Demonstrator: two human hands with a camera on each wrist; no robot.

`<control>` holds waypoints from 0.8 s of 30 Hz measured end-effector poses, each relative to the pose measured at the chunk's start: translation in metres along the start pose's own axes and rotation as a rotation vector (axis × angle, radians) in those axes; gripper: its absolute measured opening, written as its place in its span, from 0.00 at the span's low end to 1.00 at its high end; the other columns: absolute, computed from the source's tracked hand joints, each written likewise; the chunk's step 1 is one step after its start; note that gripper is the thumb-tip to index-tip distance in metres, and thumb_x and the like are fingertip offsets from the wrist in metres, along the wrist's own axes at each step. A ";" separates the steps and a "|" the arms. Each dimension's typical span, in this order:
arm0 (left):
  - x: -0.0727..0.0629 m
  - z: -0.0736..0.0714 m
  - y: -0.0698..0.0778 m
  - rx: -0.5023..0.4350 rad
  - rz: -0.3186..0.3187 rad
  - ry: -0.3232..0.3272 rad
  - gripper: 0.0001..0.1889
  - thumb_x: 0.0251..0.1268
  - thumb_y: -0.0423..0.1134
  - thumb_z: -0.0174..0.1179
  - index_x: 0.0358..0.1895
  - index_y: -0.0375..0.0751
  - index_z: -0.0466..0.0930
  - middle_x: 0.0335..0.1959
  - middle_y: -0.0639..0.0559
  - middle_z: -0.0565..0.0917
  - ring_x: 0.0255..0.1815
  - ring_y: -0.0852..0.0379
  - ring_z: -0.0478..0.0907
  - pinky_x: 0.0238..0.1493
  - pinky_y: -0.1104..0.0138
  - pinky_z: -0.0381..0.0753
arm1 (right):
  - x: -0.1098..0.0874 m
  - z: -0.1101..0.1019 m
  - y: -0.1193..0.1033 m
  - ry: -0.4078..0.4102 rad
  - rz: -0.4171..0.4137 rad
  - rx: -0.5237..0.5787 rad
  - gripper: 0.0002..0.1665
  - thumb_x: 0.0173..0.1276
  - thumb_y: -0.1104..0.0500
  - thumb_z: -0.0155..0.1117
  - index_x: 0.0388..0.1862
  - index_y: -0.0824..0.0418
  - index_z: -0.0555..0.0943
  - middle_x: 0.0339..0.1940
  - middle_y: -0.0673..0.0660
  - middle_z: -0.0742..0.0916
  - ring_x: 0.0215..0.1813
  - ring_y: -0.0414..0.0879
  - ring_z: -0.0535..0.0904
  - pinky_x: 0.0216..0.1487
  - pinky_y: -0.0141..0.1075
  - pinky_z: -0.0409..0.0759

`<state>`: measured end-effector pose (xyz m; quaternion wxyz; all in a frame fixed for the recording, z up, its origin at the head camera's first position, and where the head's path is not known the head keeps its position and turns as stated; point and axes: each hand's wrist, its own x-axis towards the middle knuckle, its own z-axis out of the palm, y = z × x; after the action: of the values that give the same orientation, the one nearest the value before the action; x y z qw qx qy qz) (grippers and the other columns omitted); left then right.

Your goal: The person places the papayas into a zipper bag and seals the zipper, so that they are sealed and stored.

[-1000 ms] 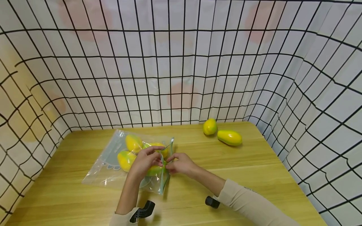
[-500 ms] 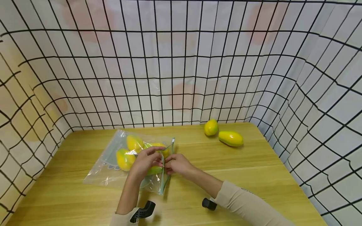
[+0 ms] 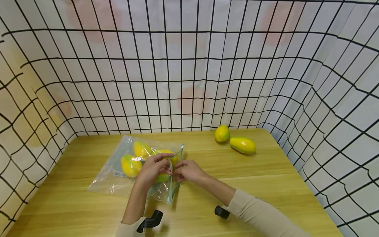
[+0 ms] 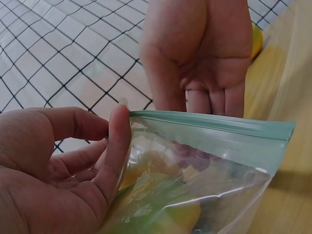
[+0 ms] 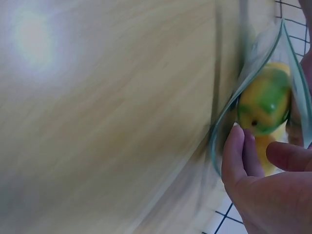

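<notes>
A clear zip bag [image 3: 102, 181] with a green seal strip [image 4: 219, 122] lies on its side, its mouth facing right. Several yellow-green, papaya-like fruits [image 3: 131, 166] are inside. My left hand [image 3: 153, 168] pinches the upper edge of the mouth between thumb and finger. My right hand [image 3: 189, 171] is at the mouth, its loosely bent fingers reaching inside, partly seen through the plastic in the left wrist view. In the right wrist view, one green-and-yellow fruit [image 5: 265, 100] sits just inside the mouth, right by those fingertips, and the thumb stands apart from the fingers.
Two more yellow-green fruits, one rounded [image 3: 222, 133] and one long [image 3: 242, 145], lie at the back right of the wooden table [image 3: 237, 174]. A black wire grid [image 3: 189, 80] with white sheeting behind it encloses the back and sides.
The green-and-yellow fruit at the bag's mouth has gone farther in, to the left, with the right fingers following. The leftmost fruit in the bag has shifted slightly. The left hand keeps its hold.
</notes>
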<state>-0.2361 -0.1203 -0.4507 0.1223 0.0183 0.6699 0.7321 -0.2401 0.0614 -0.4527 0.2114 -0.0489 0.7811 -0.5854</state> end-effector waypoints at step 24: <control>0.001 -0.001 -0.001 -0.012 -0.003 0.002 0.20 0.71 0.28 0.52 0.63 0.30 0.78 0.34 0.45 0.78 0.30 0.55 0.78 0.35 0.67 0.88 | 0.004 -0.072 0.001 0.299 -0.151 -0.389 0.30 0.64 0.54 0.74 0.64 0.61 0.79 0.44 0.60 0.89 0.44 0.51 0.86 0.41 0.42 0.86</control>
<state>-0.2368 -0.1205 -0.4522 0.1229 0.0159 0.6657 0.7359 -0.2711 0.1247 -0.4381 0.0359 -0.0596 0.8959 -0.4388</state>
